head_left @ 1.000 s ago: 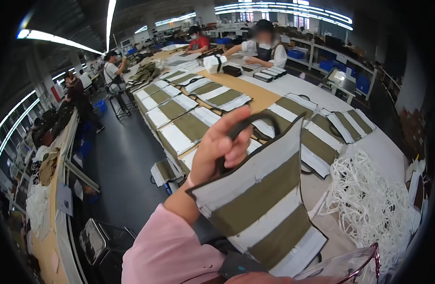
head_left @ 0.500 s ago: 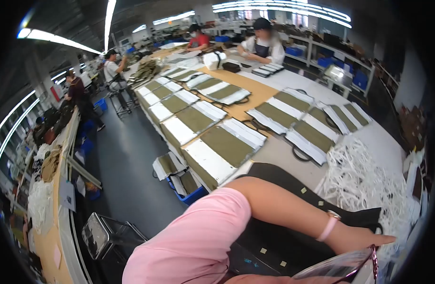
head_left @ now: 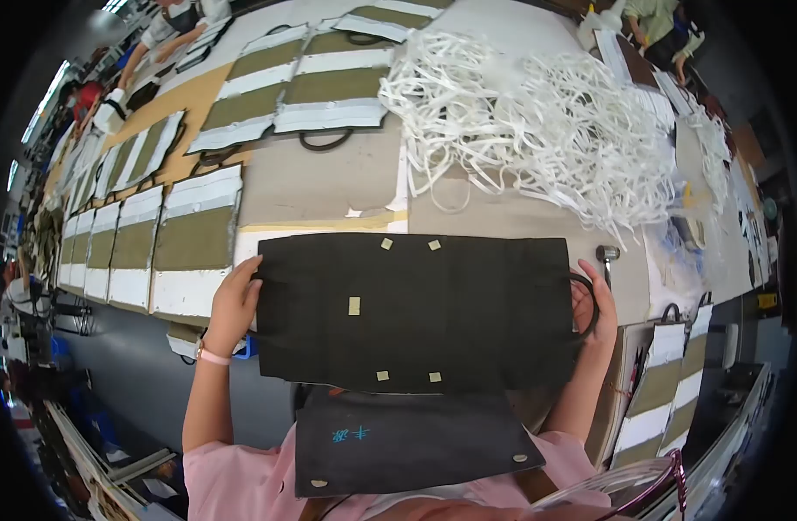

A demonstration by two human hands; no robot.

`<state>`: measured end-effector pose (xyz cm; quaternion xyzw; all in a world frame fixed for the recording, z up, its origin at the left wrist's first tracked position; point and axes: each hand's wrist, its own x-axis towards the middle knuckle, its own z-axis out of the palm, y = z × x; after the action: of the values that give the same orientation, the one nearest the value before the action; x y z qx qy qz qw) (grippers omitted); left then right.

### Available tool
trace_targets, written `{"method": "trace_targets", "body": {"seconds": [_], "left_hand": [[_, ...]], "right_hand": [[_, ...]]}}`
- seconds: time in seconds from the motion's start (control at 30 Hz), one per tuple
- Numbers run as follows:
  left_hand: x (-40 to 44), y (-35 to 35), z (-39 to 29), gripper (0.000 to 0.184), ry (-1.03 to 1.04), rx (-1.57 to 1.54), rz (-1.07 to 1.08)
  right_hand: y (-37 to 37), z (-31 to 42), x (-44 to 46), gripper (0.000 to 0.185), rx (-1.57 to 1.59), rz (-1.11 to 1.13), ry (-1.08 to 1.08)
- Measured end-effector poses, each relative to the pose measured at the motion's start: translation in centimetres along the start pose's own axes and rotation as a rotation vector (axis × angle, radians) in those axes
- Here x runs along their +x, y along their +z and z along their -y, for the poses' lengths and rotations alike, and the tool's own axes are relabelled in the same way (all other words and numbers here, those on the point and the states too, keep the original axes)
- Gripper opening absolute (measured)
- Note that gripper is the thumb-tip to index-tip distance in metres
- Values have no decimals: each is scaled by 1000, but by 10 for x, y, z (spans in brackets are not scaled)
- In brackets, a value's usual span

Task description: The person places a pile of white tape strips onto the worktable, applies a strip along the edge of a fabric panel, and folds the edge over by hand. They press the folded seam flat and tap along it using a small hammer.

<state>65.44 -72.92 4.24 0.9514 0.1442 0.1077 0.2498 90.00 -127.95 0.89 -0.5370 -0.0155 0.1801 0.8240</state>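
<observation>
Black panel (head_left: 477, 313) was held; striped panels (head_left: 194, 234) already lay out.
Left hand (head_left: 236, 297) gripped one end, right hand (head_left: 604, 304) the handle (head_left: 595, 314) end.

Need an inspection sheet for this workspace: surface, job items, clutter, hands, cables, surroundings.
Surface: table, partly bare, striped panels laid out.
Job items: dark panel, five pale patches showing.
Clutter: heap of white strips; hammer-like tool nearby.
Hands: left hand at the panel's left edge; right hand at its looped handle, grip unclear.
Cables: nothing clearly seen.
Surroundings: one person upper left, another person upper right.
</observation>
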Motion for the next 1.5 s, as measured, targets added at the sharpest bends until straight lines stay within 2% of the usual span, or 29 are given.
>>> {"method": "trace_targets", "body": {"seconds": [0.13, 0.17, 0.3, 0.33, 0.43, 0.53, 0.57, 0.63, 0.67, 0.77, 0.8, 0.87, 0.9, 0.93, 1.0, 1.03, 1.1, 1.17, 1.2, 1.33, 1.5], "left_hand": [[-17, 13, 10, 43, 42, 106, -46], [-17, 14, 14, 45, 32, 153, -53], [-6, 1, 16, 51, 55, 239, -16], [-2, -6, 10, 54, -9, 223, -32], [14, -17, 5, 59, 31, 275, -169], [34, -15, 13, 60, 118, 317, -205], [38, -12, 15, 60, 118, 303, -176], [42, -2, 13, 59, 38, 243, 61], [39, 9, 20, 58, 18, 274, 99], [37, 15, 14, 58, -3, 331, 44], [36, 12, 14, 53, 28, 459, 78], [41, 25, 3, 50, 78, 506, -30], [47, 31, -11, 49, 101, 531, -90], [50, 38, -31, 50, 52, 433, -7], [60, 59, -58, 58, 205, 412, 82], [63, 65, -69, 61, 255, 385, 135], [64, 71, -65, 62, 249, 424, 184], [63, 75, -55, 64, 216, 428, 189], [61, 73, -47, 64, 186, 416, 173], [60, 60, -22, 65, 93, 431, 157], [55, 39, -7, 66, 20, 396, 158]], "right_hand": [[-8, 9, 2, 29, -576, -147, 128], [1, 12, -1, 28, -679, -157, 136], [12, 12, -5, 24, -738, -298, -73], [12, 14, -7, 23, -727, -337, -145], [4, 16, -10, 23, -715, -398, -191], [4, 12, 0, 23, -941, -391, -434], [6, 15, 1, 24, -1054, -388, -365], [11, 20, 1, 26, -1271, -377, -208], [9, 16, 2, 27, -1396, -366, -146], [42, 16, -5, 25, -1981, -456, -107], [56, 17, -7, 24, -2092, -487, -145], [64, 3, 5, 34, -2079, -451, -296], [86, 1, 12, 45, -2142, -363, -245], [98, -16, 20, 51, -2127, -283, -351], [155, -22, 29, 66, -1906, 136, -267], [152, -59, 29, 69, -1816, 309, -483], [154, -76, 25, 74, -1689, 279, -531], [140, -67, 27, 75, -1869, 158, -364], [132, -61, 28, 71, -1892, 48, -340], [114, -56, 31, 68, -1943, -118, -319], [75, -40, 32, 60, -2038, -264, -121]]}}
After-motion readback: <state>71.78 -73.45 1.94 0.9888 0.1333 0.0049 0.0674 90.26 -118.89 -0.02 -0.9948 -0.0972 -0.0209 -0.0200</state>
